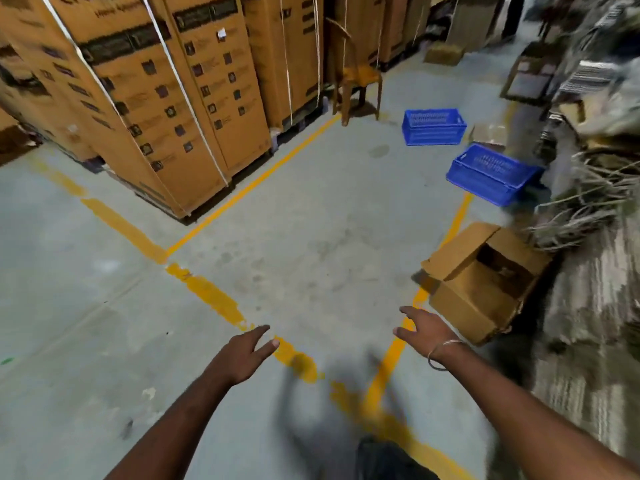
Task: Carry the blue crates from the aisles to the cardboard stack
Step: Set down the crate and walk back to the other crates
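Two blue slatted plastic crates lie on the grey floor ahead to the right. The farther crate [433, 127] sits upright near a wooden chair. The nearer crate [491, 174] is tilted, resting by the clutter on the right. My left hand [244, 351] and my right hand [424, 330] are both stretched forward over the floor, fingers apart and empty, well short of the crates. A tall row of strapped cardboard cartons [166, 98] fills the upper left.
An open cardboard box [481, 282] lies on the floor just right of my right hand. A wooden chair [356, 84] stands against the cartons. Piles of sticks, sacks and clutter [588, 188] line the right side. Yellow lines [214, 299] cross the floor.
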{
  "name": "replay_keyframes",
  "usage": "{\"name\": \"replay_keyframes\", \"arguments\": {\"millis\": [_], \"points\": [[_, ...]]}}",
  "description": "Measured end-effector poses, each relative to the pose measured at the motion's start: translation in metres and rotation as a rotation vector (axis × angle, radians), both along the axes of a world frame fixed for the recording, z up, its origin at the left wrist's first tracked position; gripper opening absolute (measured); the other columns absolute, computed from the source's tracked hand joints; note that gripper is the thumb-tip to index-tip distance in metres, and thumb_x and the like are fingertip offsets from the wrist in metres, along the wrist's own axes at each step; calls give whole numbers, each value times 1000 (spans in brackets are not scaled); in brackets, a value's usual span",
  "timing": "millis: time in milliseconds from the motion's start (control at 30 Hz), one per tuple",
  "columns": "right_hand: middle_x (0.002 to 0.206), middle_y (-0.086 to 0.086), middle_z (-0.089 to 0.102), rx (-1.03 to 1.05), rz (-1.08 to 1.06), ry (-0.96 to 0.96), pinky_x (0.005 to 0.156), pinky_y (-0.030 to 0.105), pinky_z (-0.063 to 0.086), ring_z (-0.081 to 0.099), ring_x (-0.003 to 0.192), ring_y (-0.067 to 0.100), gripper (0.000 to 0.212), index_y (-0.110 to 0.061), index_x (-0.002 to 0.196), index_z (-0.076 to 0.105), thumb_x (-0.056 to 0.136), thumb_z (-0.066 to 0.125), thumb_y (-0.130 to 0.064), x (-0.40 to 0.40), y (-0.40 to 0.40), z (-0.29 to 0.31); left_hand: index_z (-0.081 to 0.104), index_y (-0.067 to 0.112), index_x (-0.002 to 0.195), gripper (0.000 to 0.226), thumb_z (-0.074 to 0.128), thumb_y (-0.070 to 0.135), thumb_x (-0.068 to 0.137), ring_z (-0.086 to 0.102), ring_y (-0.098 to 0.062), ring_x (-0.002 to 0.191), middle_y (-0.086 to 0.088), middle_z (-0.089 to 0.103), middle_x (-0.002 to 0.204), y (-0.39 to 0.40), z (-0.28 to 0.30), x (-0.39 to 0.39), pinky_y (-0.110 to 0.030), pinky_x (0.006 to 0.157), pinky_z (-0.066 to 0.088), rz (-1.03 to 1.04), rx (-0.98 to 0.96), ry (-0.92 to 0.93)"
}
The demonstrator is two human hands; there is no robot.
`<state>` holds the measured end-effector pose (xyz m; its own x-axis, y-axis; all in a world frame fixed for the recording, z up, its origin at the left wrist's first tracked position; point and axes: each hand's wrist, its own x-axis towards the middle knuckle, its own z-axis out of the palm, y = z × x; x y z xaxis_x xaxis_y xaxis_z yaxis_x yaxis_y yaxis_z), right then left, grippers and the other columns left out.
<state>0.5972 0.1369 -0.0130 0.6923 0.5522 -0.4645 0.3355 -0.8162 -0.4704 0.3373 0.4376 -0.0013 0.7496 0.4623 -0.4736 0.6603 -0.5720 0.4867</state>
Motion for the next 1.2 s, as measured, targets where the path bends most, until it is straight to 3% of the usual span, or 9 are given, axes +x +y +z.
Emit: {"name": "replay_keyframes", "arguments": {"millis": [267, 467, 767, 1033, 1200], "points": [[146, 12, 45, 5, -245, 44, 105, 37, 39, 44, 133, 29, 65, -16, 145, 39, 89, 62, -40, 168, 53, -30, 42, 28, 149, 64, 47, 62, 94, 41, -18, 141, 0, 45, 154, 101, -21, 220, -33, 113, 30, -176, 6, 18], [143, 7, 50, -8, -287, 24, 103, 33, 39, 47, 131, 26, 62, -15, 142, 45, 88, 63, -40, 289, 117, -22, 45, 31, 147, 64, 47, 65, 93, 47, -15, 135, 5, 49, 151, 160, -15, 365, -31, 109, 35, -199, -44, 3], [137, 11, 54, 20, -439, 59, 102, 33, 41, 49, 128, 26, 59, -17, 140, 46, 88, 63, -40, 449, 224, -36, 46, 29, 146, 63, 47, 62, 94, 43, -16, 140, 4, 47, 152, 290, -43, 553, -33, 115, 31, -274, -68, 47], [141, 6, 53, -26, -619, 111, 100, 32, 42, 54, 124, 25, 59, -18, 139, 48, 87, 65, -40, 576, 299, -39, 47, 28, 145, 60, 47, 60, 95, 48, -20, 136, 0, 52, 148, 403, -49, 742, -31, 108, 35, -419, -55, 102], [140, 4, 54, 10, -719, 137, 99, 30, 42, 54, 124, 23, 60, -21, 139, 47, 86, 66, -41, 647, 329, -41, 49, 27, 143, 59, 48, 60, 95, 51, -20, 133, 0, 56, 144, 431, -43, 853, -29, 105, 36, -471, -67, 117]]}}
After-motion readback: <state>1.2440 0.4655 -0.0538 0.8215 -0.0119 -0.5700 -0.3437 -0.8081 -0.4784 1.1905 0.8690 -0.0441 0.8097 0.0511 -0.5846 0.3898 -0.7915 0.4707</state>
